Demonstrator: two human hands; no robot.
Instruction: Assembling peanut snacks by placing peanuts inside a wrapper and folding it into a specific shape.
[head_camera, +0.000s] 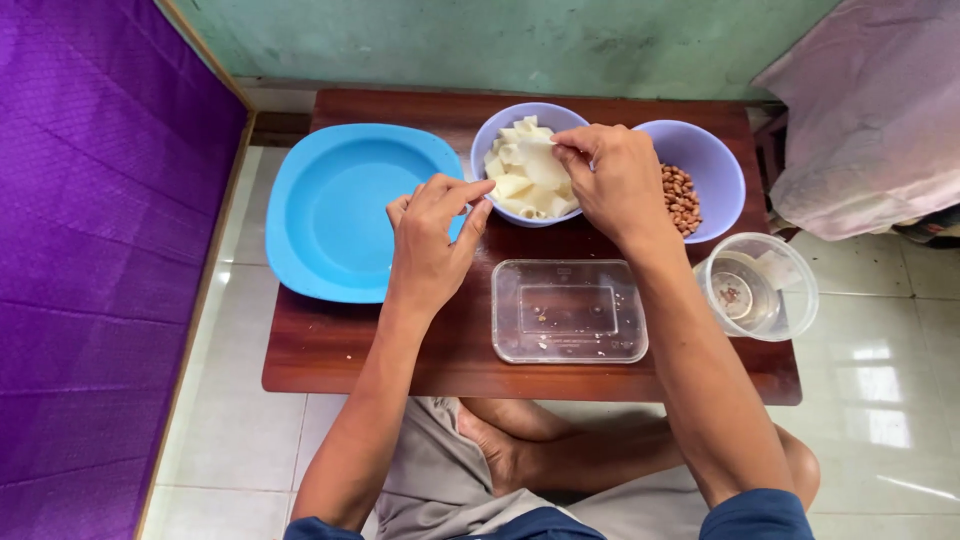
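While the person sits cross-legged at a low wooden table (330, 350), the view from the head camera shows the following.

Pale chip: a thin, cream-coloured chip (543, 166) is held over the lavender bowl of chips (492, 130), at the back centre of the table.

Right hand: the right hand (612, 180) pinches the chip's right edge between thumb and fingertips, directly above that bowl.

Left hand: the left hand (432, 238) hovers just left of the bowl, thumb and forefinger drawn together towards the chip's lower left; whether they touch it cannot be told.

Bowl contents: more pale chips are heaped loosely beneath the held one.

Second bowl: a lavender bowl of peanuts (712, 160) stands touching or just beside the first, partly hidden by the right hand.

Blue plate: a large blue plate (320, 210) lies at the left, bare, its rim under the left fingers.

Clear tray: a rectangular clear tray (568, 310) with a few crumbs sits in front of the bowls, between the forearms.

Clear cup: a round clear cup (757, 285) overhangs the table's right edge.

Risk, chip: the chip looks brittle; a tight pinch may snap it and scatter fragments.

Risk, cup: the right forearm passes close beside the overhanging cup and could, in my judgement, knock it off.
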